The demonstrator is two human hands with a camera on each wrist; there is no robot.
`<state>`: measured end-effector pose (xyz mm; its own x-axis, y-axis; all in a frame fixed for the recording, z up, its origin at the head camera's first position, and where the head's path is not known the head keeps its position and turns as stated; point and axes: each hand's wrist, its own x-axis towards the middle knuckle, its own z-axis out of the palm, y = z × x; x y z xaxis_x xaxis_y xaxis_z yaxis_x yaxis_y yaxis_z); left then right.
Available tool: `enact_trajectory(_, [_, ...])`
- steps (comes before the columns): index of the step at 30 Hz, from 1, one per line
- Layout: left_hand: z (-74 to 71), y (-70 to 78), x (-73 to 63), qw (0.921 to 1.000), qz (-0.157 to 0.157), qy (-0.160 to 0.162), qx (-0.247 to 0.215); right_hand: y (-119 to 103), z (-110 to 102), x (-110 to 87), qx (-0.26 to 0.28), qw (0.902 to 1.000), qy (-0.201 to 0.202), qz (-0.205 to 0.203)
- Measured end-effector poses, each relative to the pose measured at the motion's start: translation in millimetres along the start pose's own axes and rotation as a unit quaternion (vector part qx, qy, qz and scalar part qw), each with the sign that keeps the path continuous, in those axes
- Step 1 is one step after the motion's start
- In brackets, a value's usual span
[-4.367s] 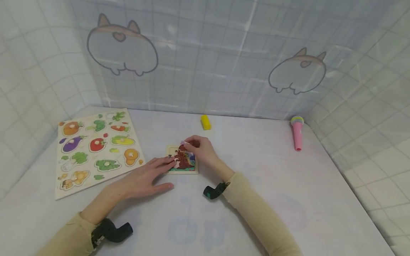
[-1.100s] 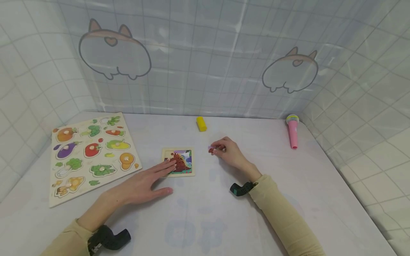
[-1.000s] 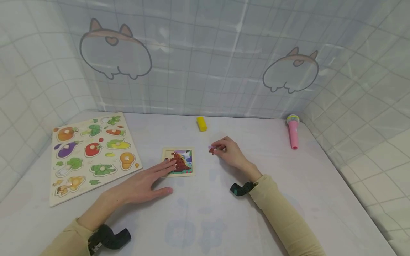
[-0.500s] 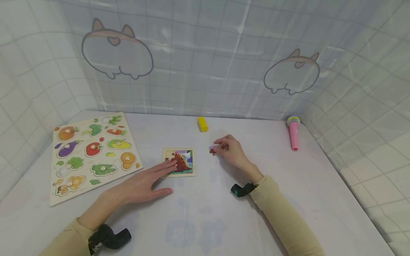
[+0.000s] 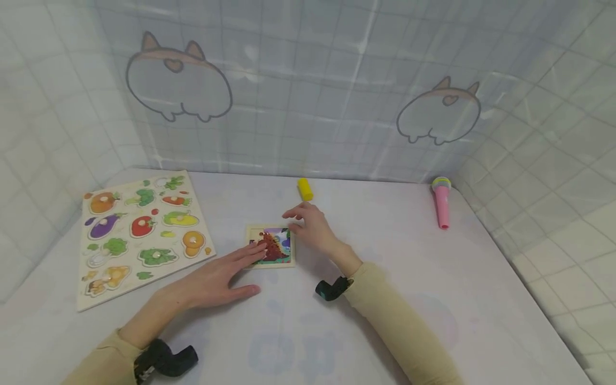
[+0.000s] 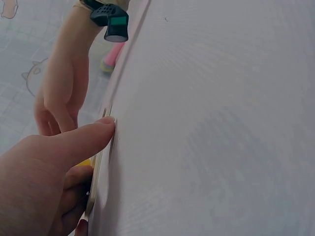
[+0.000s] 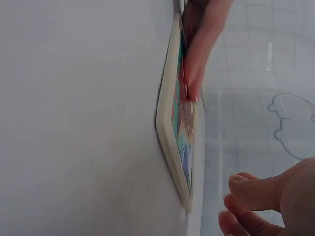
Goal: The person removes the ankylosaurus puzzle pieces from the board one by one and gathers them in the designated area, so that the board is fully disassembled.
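Note:
A small square wooden jigsaw puzzle [image 5: 279, 251] with a brown dinosaur picture lies mid-table; a bare cream patch shows at its upper left. My left hand [image 5: 214, 280] is spread flat, its fingers resting across the puzzle's left side, thumb out on the tabletop. At the upper right corner hovers my right hand [image 5: 313, 229], thumb and fingers apart. In the right wrist view nothing shows between the fingers of that right hand [image 7: 251, 201], beside the puzzle's pale frame [image 7: 170, 115]. The loose brown-and-purple puzzle piece is out of sight.
On the left lies a large vegetable peg board [image 5: 144, 230]. A yellow block [image 5: 305, 189] sits behind the puzzle near the back wall. A pink toy microphone [image 5: 441, 203] lies at the far right. Tiled sheets close off the back and sides.
My right hand took the loose piece from the puzzle's top to the right, paused there, then came back left to the puzzle without it showing. My left hand stays on the puzzle.

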<state>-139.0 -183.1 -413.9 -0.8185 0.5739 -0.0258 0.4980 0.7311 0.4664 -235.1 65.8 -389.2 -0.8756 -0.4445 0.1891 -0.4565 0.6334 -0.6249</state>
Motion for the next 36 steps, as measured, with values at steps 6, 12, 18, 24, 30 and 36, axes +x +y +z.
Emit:
enact_trajectory(6, [1.1, 0.0, 0.7, 1.0, 0.005, 0.008, 0.002, -11, 22, 5.9, -0.004, 0.9995, -0.03, -0.008])
enact_trajectory(12, [1.3, -0.5, -0.1, 0.9999, 0.007, 0.006, 0.009, -11, 30, 2.6, -0.022, 0.9989, -0.034, -0.023])
enact_trajectory(18, [0.8, -0.2, 1.2, 0.9999, 0.008, 0.003, 0.009, -10, 31, 1.2, -0.036, 0.9985, -0.025, -0.034])
enact_trajectory(24, [-0.3, 0.0, 1.1, 0.9999, 0.009, 0.0, 0.006, -6, 34, 1.2, -0.056, 0.9971, -0.025, -0.044])
enact_trajectory(30, [0.6, -0.6, 1.2, 0.9999, 0.01, 0.002, 0.007, -4, 35, 0.3, -0.082, 0.9945, -0.021, -0.061])
enact_trajectory(36, [1.8, -2.0, 1.2, 1.0, 0.005, 0.002, 0.005, -8, 33, 0.1, -0.106, 0.9918, -0.044, -0.056])
